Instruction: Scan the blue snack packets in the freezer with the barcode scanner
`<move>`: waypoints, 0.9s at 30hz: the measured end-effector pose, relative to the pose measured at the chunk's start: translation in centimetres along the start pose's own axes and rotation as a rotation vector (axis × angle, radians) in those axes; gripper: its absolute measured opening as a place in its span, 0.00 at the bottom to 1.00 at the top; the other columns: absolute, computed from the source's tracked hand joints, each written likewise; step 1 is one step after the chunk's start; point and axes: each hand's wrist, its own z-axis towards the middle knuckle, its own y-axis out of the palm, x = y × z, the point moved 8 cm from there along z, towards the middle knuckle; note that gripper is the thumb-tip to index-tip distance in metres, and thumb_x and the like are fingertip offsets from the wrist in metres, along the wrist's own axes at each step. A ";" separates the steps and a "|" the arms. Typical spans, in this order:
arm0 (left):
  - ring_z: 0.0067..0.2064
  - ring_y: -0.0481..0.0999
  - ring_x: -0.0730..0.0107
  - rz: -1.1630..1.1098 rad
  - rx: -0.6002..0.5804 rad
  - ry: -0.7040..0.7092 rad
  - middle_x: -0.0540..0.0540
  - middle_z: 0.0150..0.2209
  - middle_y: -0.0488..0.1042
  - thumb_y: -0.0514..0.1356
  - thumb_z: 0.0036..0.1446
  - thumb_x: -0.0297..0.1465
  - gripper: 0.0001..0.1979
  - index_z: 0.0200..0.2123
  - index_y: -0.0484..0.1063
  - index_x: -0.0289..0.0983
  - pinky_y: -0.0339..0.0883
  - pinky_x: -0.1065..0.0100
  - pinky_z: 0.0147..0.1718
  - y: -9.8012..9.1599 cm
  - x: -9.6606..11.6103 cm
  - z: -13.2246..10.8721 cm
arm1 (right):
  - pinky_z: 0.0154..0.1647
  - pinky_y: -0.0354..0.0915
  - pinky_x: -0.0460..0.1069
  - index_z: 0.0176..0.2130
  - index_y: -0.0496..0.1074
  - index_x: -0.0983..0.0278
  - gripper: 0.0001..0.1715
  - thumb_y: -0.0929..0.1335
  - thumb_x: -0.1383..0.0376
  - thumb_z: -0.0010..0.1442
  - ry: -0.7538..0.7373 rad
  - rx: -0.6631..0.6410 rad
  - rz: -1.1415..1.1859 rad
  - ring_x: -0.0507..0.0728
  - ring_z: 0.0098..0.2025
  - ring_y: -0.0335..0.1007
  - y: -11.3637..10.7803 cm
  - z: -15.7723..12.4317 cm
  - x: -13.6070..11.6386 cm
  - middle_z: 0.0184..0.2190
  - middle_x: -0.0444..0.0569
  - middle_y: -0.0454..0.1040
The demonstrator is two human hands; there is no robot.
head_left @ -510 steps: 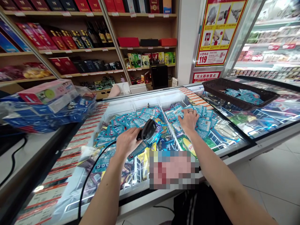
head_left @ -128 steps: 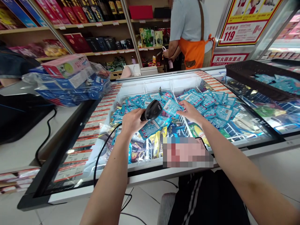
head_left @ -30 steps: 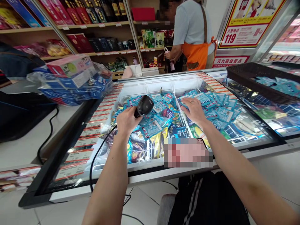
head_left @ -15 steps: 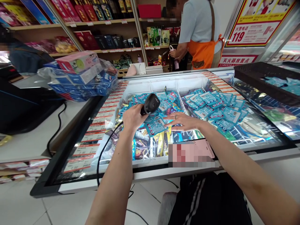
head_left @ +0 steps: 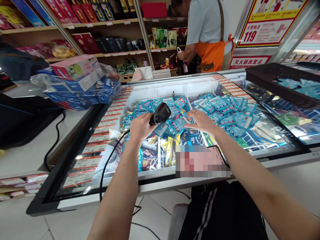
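My left hand (head_left: 141,126) is closed round the handle of a black corded barcode scanner (head_left: 162,113), held over the open chest freezer (head_left: 160,89). My right hand (head_left: 201,120) hovers just right of it with fingers stretched out, fingertips by a blue packet (head_left: 178,124) under the scanner's head. Whether the hand grips that packet is unclear. Several more blue packets (head_left: 225,110) fill both compartments, either side of a white wire divider (head_left: 200,133).
A blurred phone (head_left: 202,161) rests on the freezer's front edge. A black basket (head_left: 272,85) sits on the glass lid at right. Plastic-wrapped boxes (head_left: 77,83) are stacked at left. A person in an orange apron (head_left: 212,36) stands behind the freezer by the shelves (head_left: 100,25).
My right hand left the right compartment's packets, crossed the divider to the left, and now sits by the scanner. The scanner stayed in my left hand, roughly in place.
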 end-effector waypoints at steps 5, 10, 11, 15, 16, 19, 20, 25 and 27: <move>0.42 0.74 0.60 -0.004 0.004 0.014 0.44 0.38 0.75 0.54 0.53 0.41 0.17 0.42 0.71 0.40 0.60 0.67 0.30 0.1 0.2 0.0 | 0.52 0.59 0.56 0.52 0.65 0.59 0.21 0.61 0.56 0.61 -0.011 0.029 -0.048 0.60 0.51 0.63 0.1 0.1 1.2 0.49 0.50 0.69; 0.42 0.73 0.60 -0.016 0.003 0.041 0.45 0.39 0.75 0.54 0.53 0.40 0.17 0.44 0.70 0.41 0.59 0.67 0.30 -0.1 0.7 0.0 | 0.55 0.57 0.58 0.54 0.65 0.60 0.25 0.57 0.53 0.63 0.046 0.074 -0.071 0.61 0.53 0.62 -0.1 0.0 1.6 0.49 0.51 0.69; 0.42 0.73 0.60 -0.019 -0.002 0.048 0.45 0.39 0.75 0.54 0.53 0.40 0.17 0.44 0.70 0.41 0.59 0.67 0.30 -0.1 0.9 0.0 | 0.55 0.56 0.59 0.55 0.64 0.60 0.28 0.58 0.49 0.61 0.052 0.068 -0.076 0.62 0.54 0.61 0.0 -0.1 1.5 0.50 0.52 0.69; 0.42 0.73 0.60 -0.014 -0.010 0.068 0.44 0.38 0.75 0.54 0.53 0.40 0.16 0.43 0.70 0.40 0.59 0.67 0.31 -0.1 1.5 0.0 | 0.57 0.53 0.62 0.51 0.68 0.58 0.38 0.65 0.40 0.49 0.030 0.030 -0.077 0.65 0.56 0.57 0.5 -0.1 1.1 0.53 0.52 0.66; 0.42 0.73 0.60 -0.008 -0.009 0.073 0.44 0.38 0.75 0.54 0.53 0.40 0.16 0.43 0.70 0.40 0.59 0.67 0.30 -0.1 1.6 0.0 | 0.57 0.53 0.62 0.49 0.69 0.57 0.35 0.65 0.40 0.49 0.017 0.025 -0.063 0.65 0.55 0.58 0.5 -0.1 1.1 0.53 0.51 0.66; 0.41 0.74 0.61 0.003 -0.007 0.088 0.45 0.37 0.75 0.54 0.53 0.40 0.15 0.42 0.70 0.40 0.58 0.68 0.28 -0.1 1.8 0.0 | 0.56 0.54 0.60 0.40 0.72 0.57 0.25 0.65 0.44 0.52 0.008 0.023 0.002 0.62 0.53 0.61 0.5 0.0 1.5 0.51 0.48 0.68; 0.40 0.74 0.61 0.005 -0.007 0.091 0.45 0.37 0.75 0.54 0.53 0.40 0.15 0.42 0.70 0.40 0.57 0.68 0.28 -0.1 1.8 0.0 | 0.56 0.55 0.60 0.39 0.72 0.57 0.22 0.66 0.45 0.52 0.017 0.023 0.025 0.62 0.53 0.61 0.5 0.0 1.7 0.51 0.48 0.68; 0.38 0.74 0.62 0.016 -0.021 0.087 0.46 0.36 0.75 0.55 0.52 0.40 0.15 0.41 0.70 0.40 0.55 0.68 0.26 0.2 1.7 0.0 | 0.54 0.57 0.59 0.37 0.71 0.58 0.17 0.68 0.50 0.52 0.107 0.031 0.155 0.62 0.52 0.62 0.4 -0.1 2.8 0.48 0.46 0.69; 0.38 0.74 0.62 0.019 -0.023 0.085 0.46 0.36 0.75 0.55 0.52 0.40 0.15 0.41 0.70 0.40 0.55 0.68 0.26 0.3 1.6 0.0 | 0.49 0.62 0.58 0.39 0.69 0.59 0.17 0.68 0.52 0.52 0.184 0.053 0.262 0.60 0.48 0.65 0.2 -0.3 3.7 0.44 0.47 0.71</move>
